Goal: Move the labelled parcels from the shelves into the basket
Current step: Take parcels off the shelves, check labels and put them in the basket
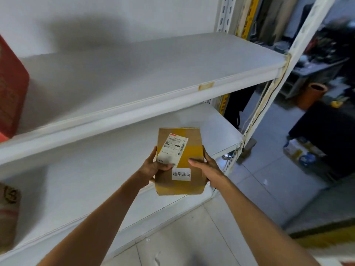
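In front of the shelves, head view: both hands are on one parcel [192,148], holding it up in the air, clear of the boards. The left hand [153,167] grips the left edge, thumb [167,166] curled over the front, the other fingers tucked out of sight behind. The right hand [208,168] clamps the right edge the same way, its thumb [196,161] lying across the front. So the parcel sits squarely between the two sets of fingers, pinched from both sides, its long side running away from the wrists.

It's brown cardboard with bands of yellow tape [194,150]. A white label [172,147] with barcodes sits just above the left thumb, its lower corner under that thumb. A smaller white sticker [181,174] with printed characters lies just below both thumbs, nearer the wrists.

Beyond the fingertips and behind the parcel is the lower shelf [86,169], a white board. Above the hands runs the upper shelf [153,73], also white.

Far off to the left of the left hand, a red box [11,89] stands on the upper shelf at the frame edge. Below it, on the lower shelf, a brown package [8,214] shows a handwritten number, partly cut off.

To the right of the right hand a white slotted post [307,35] rises, and under both forearms lies grey tiled floor [192,237].
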